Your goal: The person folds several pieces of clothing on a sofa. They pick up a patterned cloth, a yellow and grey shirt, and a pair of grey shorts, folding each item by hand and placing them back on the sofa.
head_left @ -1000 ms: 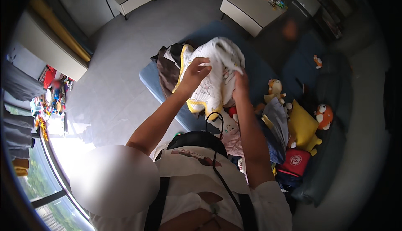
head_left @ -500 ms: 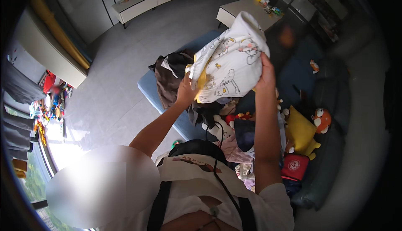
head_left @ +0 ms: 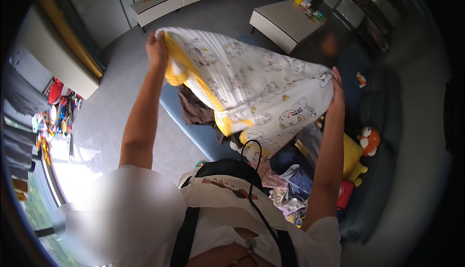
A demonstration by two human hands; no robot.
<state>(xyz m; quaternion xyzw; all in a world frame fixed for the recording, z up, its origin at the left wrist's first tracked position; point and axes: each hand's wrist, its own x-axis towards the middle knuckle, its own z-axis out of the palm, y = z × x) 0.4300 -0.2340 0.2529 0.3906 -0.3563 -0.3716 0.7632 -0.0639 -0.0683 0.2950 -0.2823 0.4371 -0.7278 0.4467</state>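
A white blanket with a cartoon animal print and yellow edging is stretched in the air between my hands. At its upper left corner, my left hand is closed on the yellow-edged border. My right hand grips the right corner, with the cloth pinched at the fingers. The middle sags, and the lower edge hangs in folds over a blue sofa seat. Below it, dark brown clothes lie on the seat, partly covered. Nearer me are a pink cloth and other crumpled clothes.
An orange plush toy, a yellow plush cushion and a red bag sit along the sofa's right side. Beyond stands a low table with small toys. Many toys lie by the window at left.
My left hand has moved up and left, and my right hand slightly right and down. Between them the blanket has gone from bunched to spread wide.
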